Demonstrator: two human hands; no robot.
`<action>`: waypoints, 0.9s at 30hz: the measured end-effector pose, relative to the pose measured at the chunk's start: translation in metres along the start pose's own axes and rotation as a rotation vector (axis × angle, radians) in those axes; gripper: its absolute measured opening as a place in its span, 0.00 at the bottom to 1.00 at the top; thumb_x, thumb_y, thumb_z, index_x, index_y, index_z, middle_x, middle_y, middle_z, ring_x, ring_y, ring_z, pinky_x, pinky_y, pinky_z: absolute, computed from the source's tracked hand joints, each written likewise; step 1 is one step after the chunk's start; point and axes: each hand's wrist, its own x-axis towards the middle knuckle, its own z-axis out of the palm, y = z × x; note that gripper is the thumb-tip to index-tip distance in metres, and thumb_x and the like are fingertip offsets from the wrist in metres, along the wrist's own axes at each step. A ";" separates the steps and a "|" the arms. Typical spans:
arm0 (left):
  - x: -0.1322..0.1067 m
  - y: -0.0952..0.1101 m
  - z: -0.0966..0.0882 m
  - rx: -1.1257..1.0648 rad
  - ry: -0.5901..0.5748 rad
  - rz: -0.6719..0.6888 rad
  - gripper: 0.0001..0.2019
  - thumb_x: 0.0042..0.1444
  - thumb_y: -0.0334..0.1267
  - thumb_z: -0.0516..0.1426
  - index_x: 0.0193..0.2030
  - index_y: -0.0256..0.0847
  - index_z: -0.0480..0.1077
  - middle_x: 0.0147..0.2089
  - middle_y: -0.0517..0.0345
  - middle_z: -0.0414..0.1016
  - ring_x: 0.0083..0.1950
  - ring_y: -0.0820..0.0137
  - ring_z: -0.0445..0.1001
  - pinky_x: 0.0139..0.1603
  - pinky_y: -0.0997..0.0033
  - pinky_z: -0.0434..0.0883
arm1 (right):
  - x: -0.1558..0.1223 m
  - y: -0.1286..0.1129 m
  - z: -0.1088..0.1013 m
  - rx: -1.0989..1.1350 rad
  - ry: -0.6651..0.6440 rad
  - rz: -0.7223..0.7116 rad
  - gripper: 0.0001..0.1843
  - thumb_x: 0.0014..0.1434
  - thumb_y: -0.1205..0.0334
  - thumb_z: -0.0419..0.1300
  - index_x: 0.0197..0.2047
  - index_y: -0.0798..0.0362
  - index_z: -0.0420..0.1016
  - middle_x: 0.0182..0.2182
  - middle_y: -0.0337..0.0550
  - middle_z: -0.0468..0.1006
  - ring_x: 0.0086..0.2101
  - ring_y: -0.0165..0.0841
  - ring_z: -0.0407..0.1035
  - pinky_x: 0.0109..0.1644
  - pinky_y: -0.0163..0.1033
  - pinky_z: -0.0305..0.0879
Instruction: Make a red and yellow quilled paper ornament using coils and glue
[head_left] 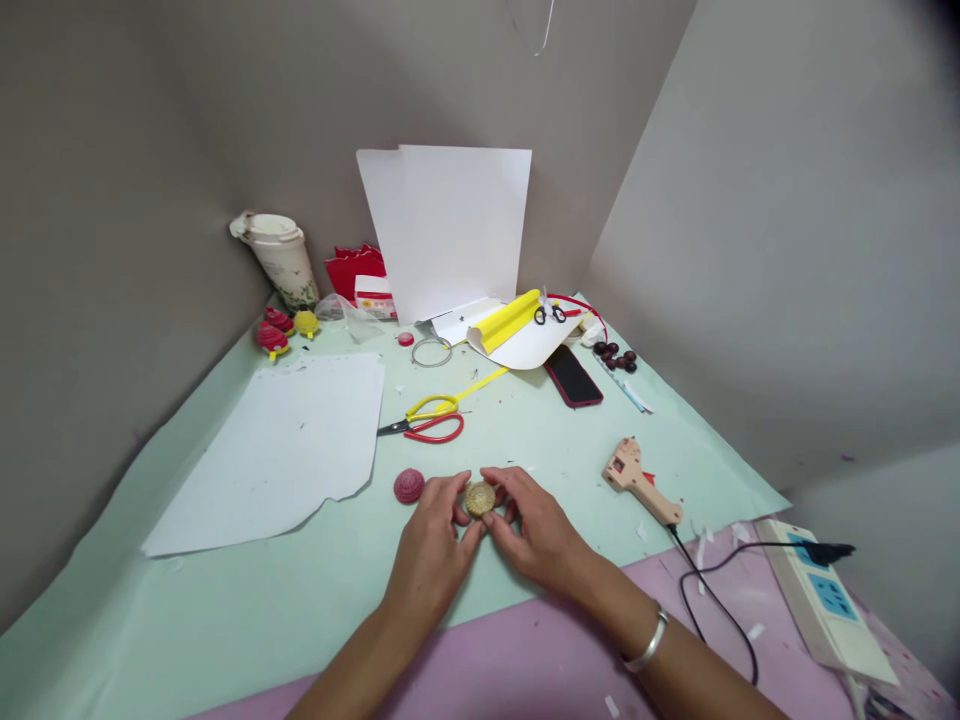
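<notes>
Between the fingertips of both hands sits a small round yellowish-gold disc with a textured top. My left hand grips it from the left, thumb at the near edge. My right hand, with a silver bangle on its wrist, closes on the right side of it. Just left of my left hand lies a dark pink textured dome. Beyond the hands rest scissors with one yellow and one red handle. What the disc is made of I cannot tell.
A glue gun lies at right, its cord running near a power strip. White paper covers the left side. Behind are a phone, a yellow roll, a wire coil, a lidded cup and standing white boards.
</notes>
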 end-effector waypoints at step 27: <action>0.003 0.000 0.006 0.002 0.011 0.055 0.18 0.56 0.34 0.55 0.55 0.42 0.68 0.45 0.54 0.73 0.38 0.67 0.74 0.41 0.63 0.74 | 0.000 0.005 -0.004 -0.056 0.017 -0.016 0.21 0.60 0.70 0.57 0.57 0.50 0.67 0.45 0.49 0.74 0.42 0.37 0.69 0.45 0.44 0.70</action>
